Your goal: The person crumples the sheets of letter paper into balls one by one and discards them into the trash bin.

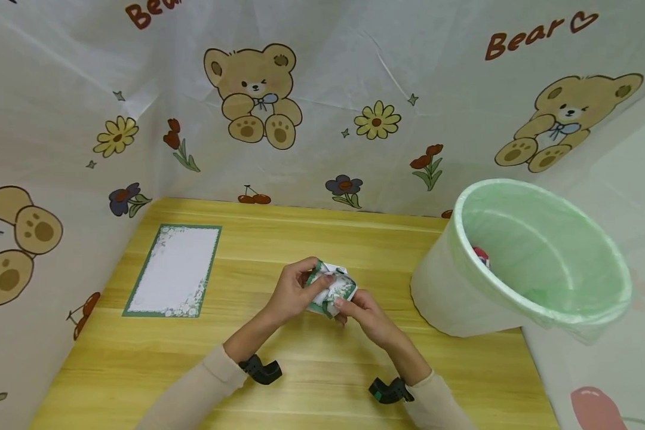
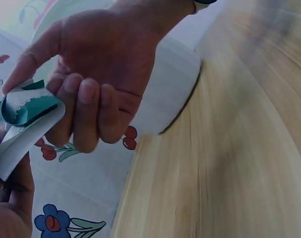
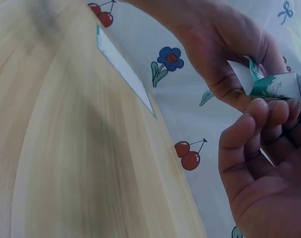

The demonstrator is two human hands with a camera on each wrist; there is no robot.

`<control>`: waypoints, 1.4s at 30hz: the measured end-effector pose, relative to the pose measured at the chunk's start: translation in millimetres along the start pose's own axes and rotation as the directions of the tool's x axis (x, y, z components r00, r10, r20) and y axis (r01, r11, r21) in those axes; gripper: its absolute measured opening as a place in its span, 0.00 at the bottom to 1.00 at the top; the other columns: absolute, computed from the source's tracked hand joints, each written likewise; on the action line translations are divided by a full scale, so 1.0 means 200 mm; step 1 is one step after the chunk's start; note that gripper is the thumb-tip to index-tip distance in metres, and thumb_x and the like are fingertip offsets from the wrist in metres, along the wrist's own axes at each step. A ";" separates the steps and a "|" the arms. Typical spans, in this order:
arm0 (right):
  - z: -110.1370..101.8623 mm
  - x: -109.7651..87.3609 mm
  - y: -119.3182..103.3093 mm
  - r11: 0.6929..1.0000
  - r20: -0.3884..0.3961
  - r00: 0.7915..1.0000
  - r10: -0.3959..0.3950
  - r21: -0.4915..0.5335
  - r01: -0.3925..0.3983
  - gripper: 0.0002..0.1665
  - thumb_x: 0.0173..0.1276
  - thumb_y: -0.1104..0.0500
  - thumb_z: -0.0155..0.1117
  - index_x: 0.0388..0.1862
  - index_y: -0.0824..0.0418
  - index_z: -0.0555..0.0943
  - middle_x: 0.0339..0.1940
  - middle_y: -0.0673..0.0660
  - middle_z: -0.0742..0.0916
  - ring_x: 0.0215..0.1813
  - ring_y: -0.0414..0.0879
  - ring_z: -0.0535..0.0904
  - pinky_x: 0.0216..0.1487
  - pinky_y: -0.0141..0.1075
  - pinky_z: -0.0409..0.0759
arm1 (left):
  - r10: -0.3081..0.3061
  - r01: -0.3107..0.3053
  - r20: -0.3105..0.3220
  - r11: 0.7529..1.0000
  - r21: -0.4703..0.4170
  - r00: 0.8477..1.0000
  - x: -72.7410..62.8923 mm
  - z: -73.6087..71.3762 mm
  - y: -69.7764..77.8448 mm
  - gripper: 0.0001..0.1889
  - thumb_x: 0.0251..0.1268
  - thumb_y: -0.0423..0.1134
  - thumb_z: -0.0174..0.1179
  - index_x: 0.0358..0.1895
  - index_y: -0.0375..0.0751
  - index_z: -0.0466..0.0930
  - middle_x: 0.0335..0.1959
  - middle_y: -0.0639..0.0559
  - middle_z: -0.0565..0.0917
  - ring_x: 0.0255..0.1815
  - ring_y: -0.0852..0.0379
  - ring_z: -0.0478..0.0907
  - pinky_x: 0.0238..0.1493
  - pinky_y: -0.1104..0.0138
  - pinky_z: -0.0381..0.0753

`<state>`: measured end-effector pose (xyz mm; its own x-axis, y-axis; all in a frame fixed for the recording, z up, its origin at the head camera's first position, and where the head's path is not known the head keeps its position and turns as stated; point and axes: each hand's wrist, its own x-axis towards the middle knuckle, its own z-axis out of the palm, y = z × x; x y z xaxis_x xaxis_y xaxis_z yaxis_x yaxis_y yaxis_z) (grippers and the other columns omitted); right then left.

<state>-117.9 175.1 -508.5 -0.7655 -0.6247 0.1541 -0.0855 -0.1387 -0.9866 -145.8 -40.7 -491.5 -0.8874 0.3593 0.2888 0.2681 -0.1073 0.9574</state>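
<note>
A white sheet of paper (image 1: 340, 291) with a green floral border, crumpled and folded into a small bundle, is held in front of me above the wooden table. My left hand (image 1: 291, 294) grips its left side, thumb pressed on top. From the right, my right hand (image 1: 373, 322) pinches the lower right edge between thumb and fingers. In the left wrist view, a rolled green edge of the paper (image 2: 34, 106) shows against the right hand's fingertips. The right wrist view shows folded flaps of the paper (image 3: 276, 85) between both hands.
A flat white sheet with a green border (image 1: 174, 272) lies on the table (image 1: 247, 239) at the left. To the right stands a white bin (image 1: 441, 292) with a pale green liner; a small red and white item (image 1: 481, 257) is inside. A bear-print cloth (image 1: 322, 77) hangs behind.
</note>
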 end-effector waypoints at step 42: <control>0.04 0.02 0.02 0.797 -0.344 0.771 -0.536 -0.507 0.328 0.10 0.71 0.79 0.66 0.40 0.66 0.85 0.51 0.69 0.88 0.53 0.41 0.87 0.51 0.28 0.88 | -0.165 0.169 0.045 0.979 -0.114 0.985 0.01 -0.02 0.03 0.08 0.82 0.35 0.62 0.52 0.32 0.84 0.43 0.36 0.90 0.32 0.57 0.92 0.27 0.70 0.86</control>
<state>-116.4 165.4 -512.2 -0.7636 -0.1427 0.6297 -0.6427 0.0747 -0.7625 -148.7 -44.5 -485.9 -0.9018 0.4132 0.1267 0.0697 -0.1503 0.9862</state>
